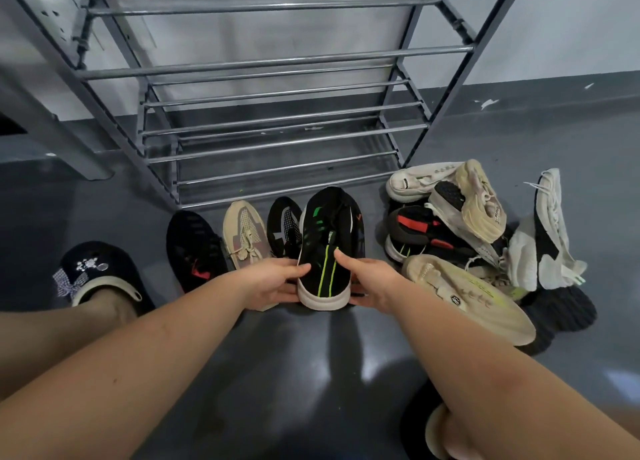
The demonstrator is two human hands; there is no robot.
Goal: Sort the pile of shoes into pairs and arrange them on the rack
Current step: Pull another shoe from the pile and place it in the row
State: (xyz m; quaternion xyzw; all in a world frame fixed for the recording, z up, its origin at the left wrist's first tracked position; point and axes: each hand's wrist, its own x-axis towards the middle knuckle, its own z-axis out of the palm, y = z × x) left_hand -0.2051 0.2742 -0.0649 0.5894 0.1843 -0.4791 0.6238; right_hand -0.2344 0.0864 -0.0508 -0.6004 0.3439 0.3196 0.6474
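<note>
item 1, far left of the left grip: a black clog point(104, 272) with a white charm and a checked bow, being worn on the person's foot and resting on the grey floor point(311, 373).

item 2, left of the left grip: a black knit shoe with a red mark point(194, 248), lying on the floor, toe pointing toward the rack.

item 3, just beyond the left grip: a beige laced shoe point(244, 234), lying beside item 2.

item 4, beyond both grips: a black shoe with white dotted panel point(282, 225), partly hidden behind the held shoe.

item 5, left grip point(273, 283): fingers curling round the left side of the heel of a black shoe with green stripes point(329, 248), thumb on top.

item 6, right grip point(370, 279): clasping the right side of the same shoe's heel, thumb lying on the upper. the shoe is being held low over the floor, white sole rim toward the person, toe toward the rack.

item 7, well beyond both grips: a grey metal rack point(277, 64), its bars standing bare against the wall.

item 8, right of the right grip: a pile of shoes point(485, 237) in cream, white and black, lying jumbled; a cream shoe point(467, 296) is lying nearest that grip.
</note>
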